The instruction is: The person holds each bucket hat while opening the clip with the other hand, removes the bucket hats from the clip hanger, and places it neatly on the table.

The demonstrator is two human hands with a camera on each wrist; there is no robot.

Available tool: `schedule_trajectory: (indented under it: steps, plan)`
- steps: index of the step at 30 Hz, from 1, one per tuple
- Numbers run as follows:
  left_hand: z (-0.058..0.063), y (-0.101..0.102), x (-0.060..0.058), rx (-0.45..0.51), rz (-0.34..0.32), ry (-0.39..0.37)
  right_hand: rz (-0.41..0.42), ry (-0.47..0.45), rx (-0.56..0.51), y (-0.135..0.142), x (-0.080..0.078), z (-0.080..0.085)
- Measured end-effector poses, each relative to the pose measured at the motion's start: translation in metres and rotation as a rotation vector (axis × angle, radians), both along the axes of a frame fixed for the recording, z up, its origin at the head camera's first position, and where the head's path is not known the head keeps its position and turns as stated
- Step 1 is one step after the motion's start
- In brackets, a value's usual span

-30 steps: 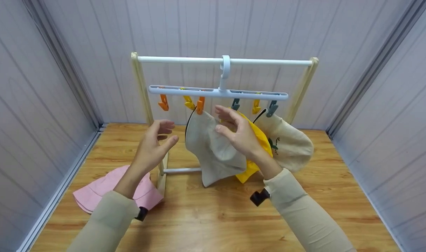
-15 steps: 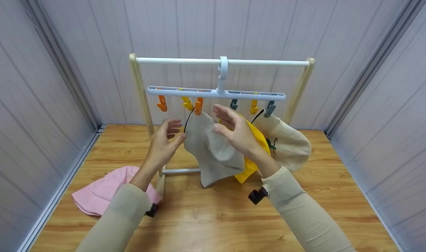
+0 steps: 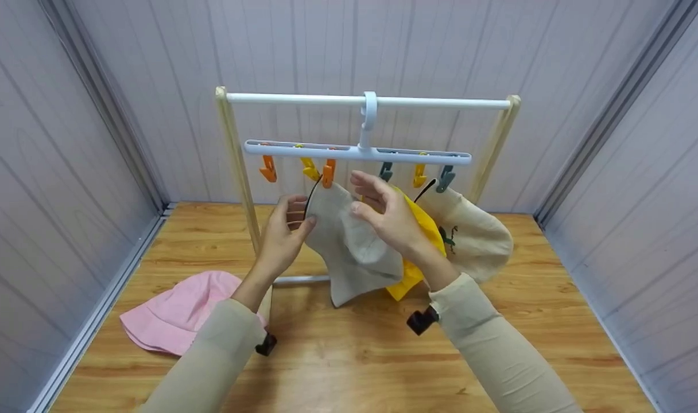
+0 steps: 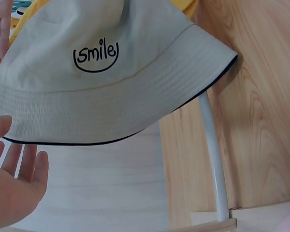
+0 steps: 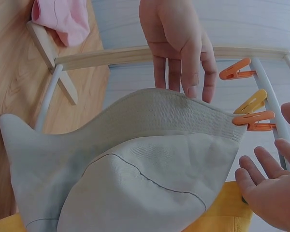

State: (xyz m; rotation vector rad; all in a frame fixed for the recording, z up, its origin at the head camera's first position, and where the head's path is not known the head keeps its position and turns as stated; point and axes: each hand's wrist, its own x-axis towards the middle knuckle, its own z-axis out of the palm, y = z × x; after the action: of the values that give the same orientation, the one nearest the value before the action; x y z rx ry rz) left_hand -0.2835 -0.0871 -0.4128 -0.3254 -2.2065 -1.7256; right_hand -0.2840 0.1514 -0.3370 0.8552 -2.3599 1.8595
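A light grey bucket hat [image 3: 340, 246] hangs by its brim from an orange clip [image 3: 328, 173]. The word "smile" is embroidered on its crown [image 4: 95, 54] in the left wrist view. My left hand [image 3: 283, 232] is at the hat's dark-edged left brim, thumb in front and loosely extended fingers reaching behind. In the right wrist view, that hand's fingertips [image 5: 192, 92] meet the brim's edge. My right hand [image 3: 392, 221] is held beside the hat's right side with relaxed fingers and nothing in it, overlapping a yellow hat [image 3: 426, 226] behind.
A white clip hanger [image 3: 303, 150] with several coloured clips hooks over the rack's white rail [image 3: 441, 102]. A cream hat [image 3: 478, 238] hangs at the right end. On the wooden tabletop [image 3: 349, 367], a pink bucket hat [image 3: 177, 310] lies at the left, by the rack's foot.
My left hand has moved right, from apart from the grey hat to its brim edge. My right hand has stayed almost in place.
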Motion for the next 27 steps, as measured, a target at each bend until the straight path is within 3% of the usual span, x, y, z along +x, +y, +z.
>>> schedule_trajectory:
  steps: [11,27]
  plan:
    - [0.0004,0.0034,0.0008,-0.024,0.049,0.012,0.0,-0.012,-0.015,0.0005,-0.0013,-0.0004]
    - [-0.0022,0.0039,0.0022,-0.033,0.063,0.015,-0.008,-0.026,-0.032,0.0017,-0.002,0.0032]
